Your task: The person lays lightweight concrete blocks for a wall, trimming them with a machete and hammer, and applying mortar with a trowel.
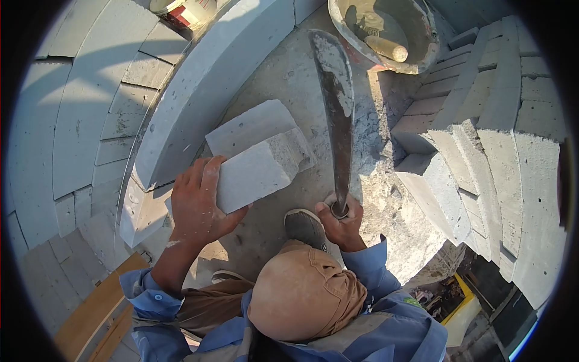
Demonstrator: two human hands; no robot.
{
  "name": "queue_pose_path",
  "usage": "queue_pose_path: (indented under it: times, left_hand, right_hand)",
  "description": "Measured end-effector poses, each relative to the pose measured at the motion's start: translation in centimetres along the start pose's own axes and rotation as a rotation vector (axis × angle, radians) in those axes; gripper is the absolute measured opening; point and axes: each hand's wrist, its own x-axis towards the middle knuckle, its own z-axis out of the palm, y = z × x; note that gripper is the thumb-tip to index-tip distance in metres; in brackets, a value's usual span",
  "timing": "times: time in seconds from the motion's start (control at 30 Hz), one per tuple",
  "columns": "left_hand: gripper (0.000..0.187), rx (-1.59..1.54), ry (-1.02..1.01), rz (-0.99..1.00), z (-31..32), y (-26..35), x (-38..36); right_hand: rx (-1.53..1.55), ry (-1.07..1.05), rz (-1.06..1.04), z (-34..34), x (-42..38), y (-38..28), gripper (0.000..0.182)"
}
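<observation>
Clasping a chipped grey block [252,176] — left grip [202,202], clutching a mottled metal machete [335,96] (round-tipped) — right grip [342,224]

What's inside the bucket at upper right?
The bucket holds a tan-handled tool and grey material. That material seems to cover the bottom, so anything beneath it cannot be seen.

Left fingers [211,173] grip a block [250,175], right fingers [357,212] apparently a machete [339,102].

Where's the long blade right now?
Just right of centre in the head view: the long blade is in the right hand, to the right of the block the left hand grips.
</observation>
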Motion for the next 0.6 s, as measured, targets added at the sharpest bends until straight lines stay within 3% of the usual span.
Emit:
queue_pose_path:
  times: [0.03, 0.13, 0.17, 0.2, 0.27, 0.37, 0.43, 0.53, 0.57, 0.6]
  left_hand:
    - [0.081, 0.002, 0.005, 0.006, -0.1, -0.1, 0.2]
    - [0.080, -0.006, -0.005, 0.024, -0.1, -0.3, 0.3]
    - [0.080, -0.013, -0.017, 0.013, -0.1, -0.4, 0.2]
    - [0.081, -0.018, -0.022, 0.006, -0.1, -0.3, 0.3]
    - [0.081, -0.017, 0.001, 0.028, 0.2, -0.4, 0.3]
    - [0.081, -0.022, 0.001, 0.023, 0.1, -0.3, 0.0]
    - [0.081, -0.017, 0.008, 0.022, 0.2, -0.3, 0.1]
    - [0.081, -0.045, 0.005, 0.012, 0.3, -0.3, 0.1]
    - [0.081, -0.028, 0.003, 0.025, 0.3, -0.3, 0.3]
    - [0.081, -0.004, 0.002, 0.025, 0.2, -0.4, 0.3]
  right_hand:
    - [0.132, 0.008, -0.021, -0.2, 0.0, -0.1, 0.023]
    - [0.067, 0.046, -0.111, 0.9, -0.1, 2.0, 0.023]
    - [-0.061, -0.115, 0.092, 0.9, -0.1, 2.5, 0.022]
    - [-0.067, -0.107, 0.092, 0.9, 0.1, 2.8, 0.022]
    - [-0.116, -0.199, 0.345, 1.7, 0.7, 3.0, 0.024]
    - [-0.050, -0.129, 0.231, 0.3, 0.3, 0.4, 0.022]
    - [0.116, -0.048, -0.007, 0.0, 1.0, -0.3, 0.020]
    - [-0.042, -0.116, 0.092, 1.7, 0.6, 3.5, 0.016]
    - [-0.138, -0.152, 0.249, 2.6, 0.9, 4.9, 0.017]
    - [-0.137, -0.167, 0.233, 2.2, 0.4, 5.7, 0.017]
